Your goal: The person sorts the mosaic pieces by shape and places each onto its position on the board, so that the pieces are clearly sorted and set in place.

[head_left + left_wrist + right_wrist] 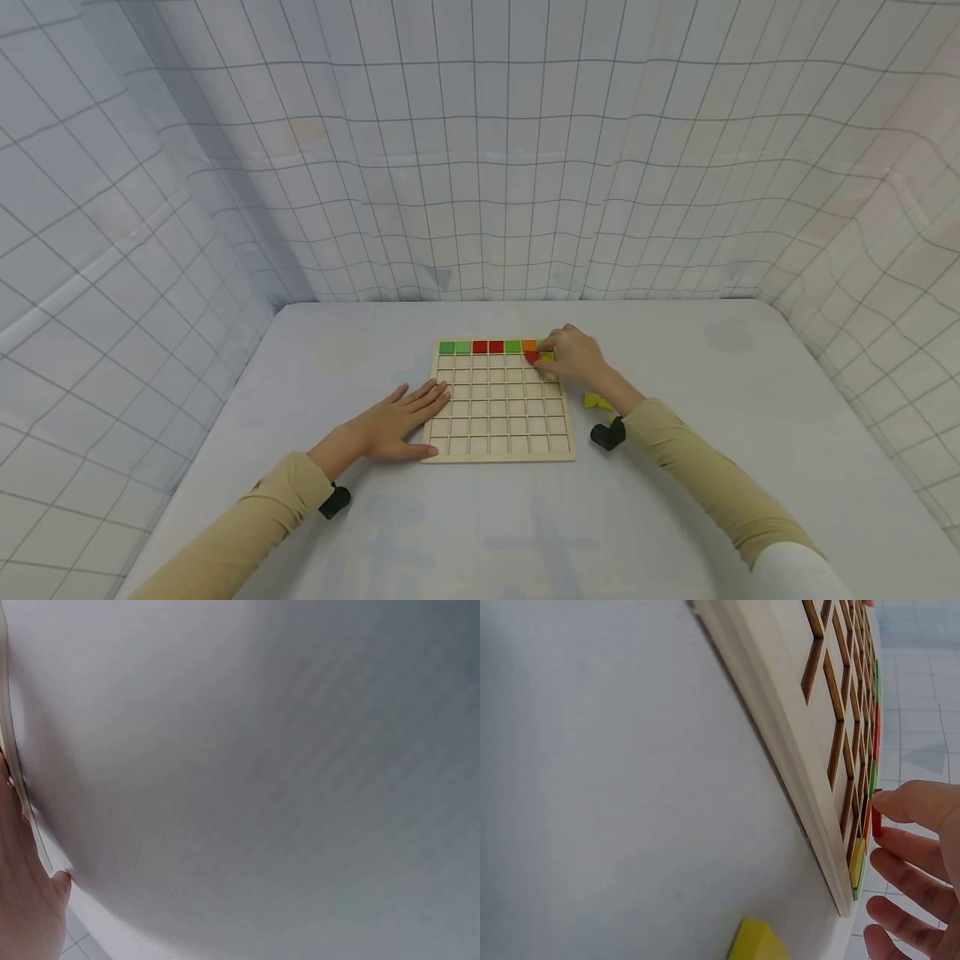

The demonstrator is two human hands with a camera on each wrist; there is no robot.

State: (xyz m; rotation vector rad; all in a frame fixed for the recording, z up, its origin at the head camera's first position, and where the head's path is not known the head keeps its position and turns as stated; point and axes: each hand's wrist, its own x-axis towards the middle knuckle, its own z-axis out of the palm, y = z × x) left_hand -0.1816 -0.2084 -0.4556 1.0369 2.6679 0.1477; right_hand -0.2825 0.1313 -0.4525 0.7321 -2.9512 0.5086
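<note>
Red tile (pixel 532 357) pinched in my R hand (pixel 576 357), upper R of grid board (pixel 478 408)

R hand: thumb + index tips close together w/ only the red tile's thickness btwn them; other 3 fingers loosely bent, spread apart, holding nothing. Per R wrist view the tile's edge-on to the cam. It's at approx row 2, col 6, just below the orange tile (pixel 528 345). Can't tell if it's touching the board.

L hand (pixel 405 423): palm down, fingers nearly straight & a bit apart, gripping nothing. Fingertips rest on the board's L side, thumb at its lower L corner. L wrist view shows only part of the hand, at the far L edge.

Top row, L to R: green tile (pixel 447 347), light green tile (pixel 463 347), two red tiles (pixel 488 347), another green, then orange; a green one at the R end is partly hidden by my R hand in the head view. Yellow tile (pixel 547 357) just below that one, row 2, last col.

Loose yellow pcs (pixel 596 401) on the white table (pixel 465 533), R of the board, nr my R wrist. Black wrist cam (pixel 608 433) under each wrist; tan sleeves (pixel 697 483) on both arms. Grid-lined curtain (pixel 480 183) behind.
</note>
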